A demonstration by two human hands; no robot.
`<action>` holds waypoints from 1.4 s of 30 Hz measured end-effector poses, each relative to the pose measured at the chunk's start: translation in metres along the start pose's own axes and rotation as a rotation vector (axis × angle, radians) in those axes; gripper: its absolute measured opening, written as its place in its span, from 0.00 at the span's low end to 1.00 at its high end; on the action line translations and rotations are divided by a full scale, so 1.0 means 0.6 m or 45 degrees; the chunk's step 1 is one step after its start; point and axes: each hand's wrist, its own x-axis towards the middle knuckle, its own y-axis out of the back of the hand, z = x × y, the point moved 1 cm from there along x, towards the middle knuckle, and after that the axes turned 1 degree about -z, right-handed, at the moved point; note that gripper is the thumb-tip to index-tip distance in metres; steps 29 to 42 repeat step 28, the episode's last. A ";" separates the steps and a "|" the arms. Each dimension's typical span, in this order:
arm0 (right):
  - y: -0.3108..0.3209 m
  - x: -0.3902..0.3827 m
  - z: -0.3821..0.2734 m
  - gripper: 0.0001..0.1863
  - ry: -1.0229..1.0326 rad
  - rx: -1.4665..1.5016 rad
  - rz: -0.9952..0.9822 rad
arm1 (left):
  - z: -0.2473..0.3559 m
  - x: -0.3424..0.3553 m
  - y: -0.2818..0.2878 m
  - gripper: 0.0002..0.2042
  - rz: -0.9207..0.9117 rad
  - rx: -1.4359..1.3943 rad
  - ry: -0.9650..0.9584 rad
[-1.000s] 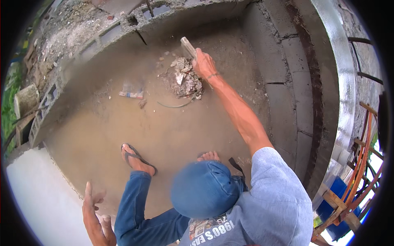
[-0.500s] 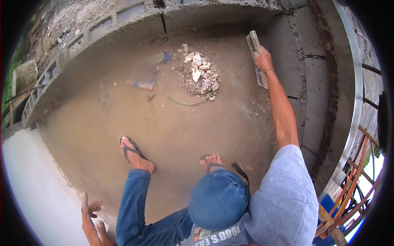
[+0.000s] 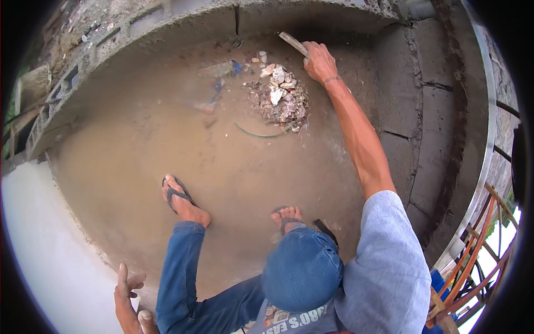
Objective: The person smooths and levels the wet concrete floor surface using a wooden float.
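Observation:
My right arm reaches far forward, and my right hand [image 3: 321,61] is closed around a hand float [image 3: 293,43]. The float's pale end sticks out to the left of my fingers, just short of the block wall; its flat face is turned so that I cannot make it out. Just left of and nearer than that hand is a heap of pale broken stones [image 3: 278,100] on the wet, muddy floor [image 3: 139,150]. At the lower left, my left hand [image 3: 129,298] has its fingers apart and holds nothing, beside a white surface [image 3: 44,222].
A hollow-block wall [image 3: 183,33] curves along the far side. Grey blockwork [image 3: 397,106] rises on the right. A green hose or strip [image 3: 258,134] and a submerged scrap [image 3: 211,100] lie near the heap. My sandalled feet [image 3: 181,197] stand in murky water.
My right hand has swung left with the float, away from the right-hand blockwork toward the far wall. The float has turned, so its flat face no longer shows. My left hand stays nearly still.

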 end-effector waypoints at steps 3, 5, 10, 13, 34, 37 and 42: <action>0.032 0.022 -0.016 0.19 -0.077 0.005 -0.014 | 0.001 -0.005 -0.003 0.43 0.044 -0.006 0.063; 0.036 0.035 -0.010 0.18 -0.189 -0.119 -0.045 | -0.006 -0.006 -0.004 0.42 0.078 0.008 0.110; -0.017 -0.022 -0.080 0.21 0.166 -0.102 -0.160 | -0.020 -0.015 -0.001 0.42 -0.007 0.038 0.026; -0.010 0.009 -0.123 0.22 0.297 -0.013 -0.166 | -0.024 -0.015 0.000 0.41 0.003 0.088 0.013; -0.036 0.085 -0.280 0.24 0.436 -0.095 -0.366 | -0.039 -0.039 -0.017 0.44 0.253 0.216 0.185; -0.036 0.085 -0.280 0.24 0.436 -0.095 -0.366 | -0.039 -0.039 -0.017 0.44 0.253 0.216 0.185; -0.036 0.085 -0.280 0.24 0.436 -0.095 -0.366 | -0.039 -0.039 -0.017 0.44 0.253 0.216 0.185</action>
